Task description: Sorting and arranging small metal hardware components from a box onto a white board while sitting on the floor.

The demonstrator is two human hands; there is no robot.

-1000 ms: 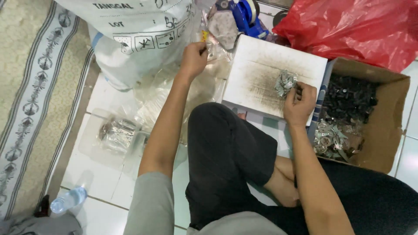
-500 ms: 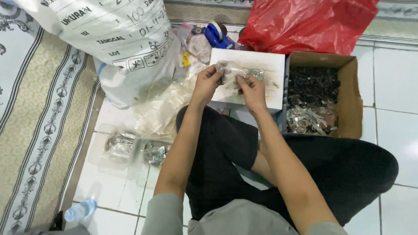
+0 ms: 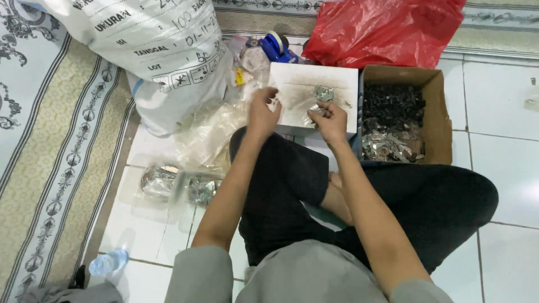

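My left hand (image 3: 263, 112) and my right hand (image 3: 330, 119) both pinch a small clear plastic bag (image 3: 297, 106), held between them over a white smudged board (image 3: 342, 84). A small heap of shiny metal parts (image 3: 323, 92) lies on the board just above my right hand. Whether parts are inside the bag is unclear. I sit cross-legged on the tiled floor in dark trousers.
A cardboard box (image 3: 441, 120) of dark and silvery small parts stands right of the board. A red plastic bag (image 3: 387, 31) lies behind it. A big white sack (image 3: 157, 50) and blue tape dispenser (image 3: 275, 47) sit at the back left. Filled clear bags (image 3: 174, 182) and a water bottle (image 3: 108, 262) lie left.
My left hand came back from the pile of clear bags by the sack to the board. Both hands now hold a clear bag together; the right hand left the metal heap.
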